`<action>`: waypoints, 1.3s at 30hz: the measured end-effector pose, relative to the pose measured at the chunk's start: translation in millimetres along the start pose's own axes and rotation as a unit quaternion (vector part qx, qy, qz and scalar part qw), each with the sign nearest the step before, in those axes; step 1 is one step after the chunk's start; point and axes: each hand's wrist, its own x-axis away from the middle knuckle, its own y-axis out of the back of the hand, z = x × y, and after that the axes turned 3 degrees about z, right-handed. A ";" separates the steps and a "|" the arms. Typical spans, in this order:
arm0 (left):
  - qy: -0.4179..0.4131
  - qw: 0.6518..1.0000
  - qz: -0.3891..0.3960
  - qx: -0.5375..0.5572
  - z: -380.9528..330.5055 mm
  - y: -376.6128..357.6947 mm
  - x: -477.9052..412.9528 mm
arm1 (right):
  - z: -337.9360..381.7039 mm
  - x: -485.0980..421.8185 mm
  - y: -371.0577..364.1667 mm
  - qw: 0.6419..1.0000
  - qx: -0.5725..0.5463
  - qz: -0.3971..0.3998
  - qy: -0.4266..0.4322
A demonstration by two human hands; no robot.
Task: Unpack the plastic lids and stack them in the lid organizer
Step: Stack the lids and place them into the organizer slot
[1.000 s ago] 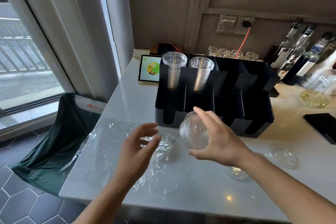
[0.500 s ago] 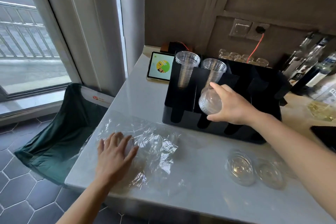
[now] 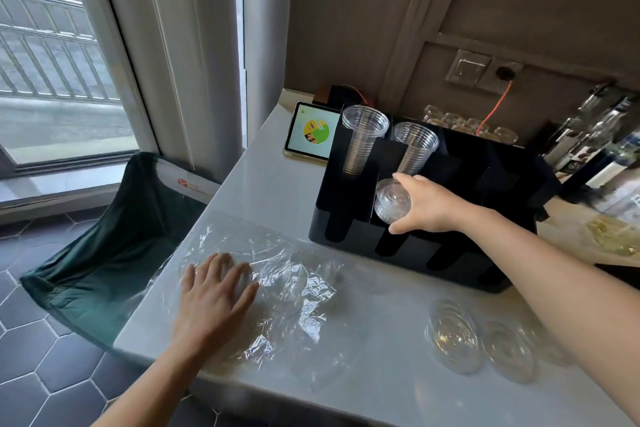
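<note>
Head view: right hand (image 3: 427, 206) grips lid stack (image 3: 392, 200); left hand (image 3: 214, 291) flat, open; two cup stacks (image 3: 362, 139).

The right hand (image 3: 427, 206) grips a small stack of clear lids (image 3: 392, 200), thumb below and fingers over the top, holding it tilted at the front of the black lid organizer (image 3: 460, 253), over the second slot from the left. Two stacks of clear cups (image 3: 363, 139) stand upright in the organizer's back compartments. The left hand (image 3: 216, 295) lies flat, fingers spread, on the crumpled plastic wrap (image 3: 294, 288) spread over the white counter (image 3: 363, 381). More loose lids (image 3: 453, 336) (at least two) rest on the counter near the right forearm
</note>
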 end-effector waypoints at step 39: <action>0.005 0.999 -0.044 -0.015 8.2 -17.2 -2.8 | -8.8 -27.9 -17.0 0.949 0.304 0.044 0.077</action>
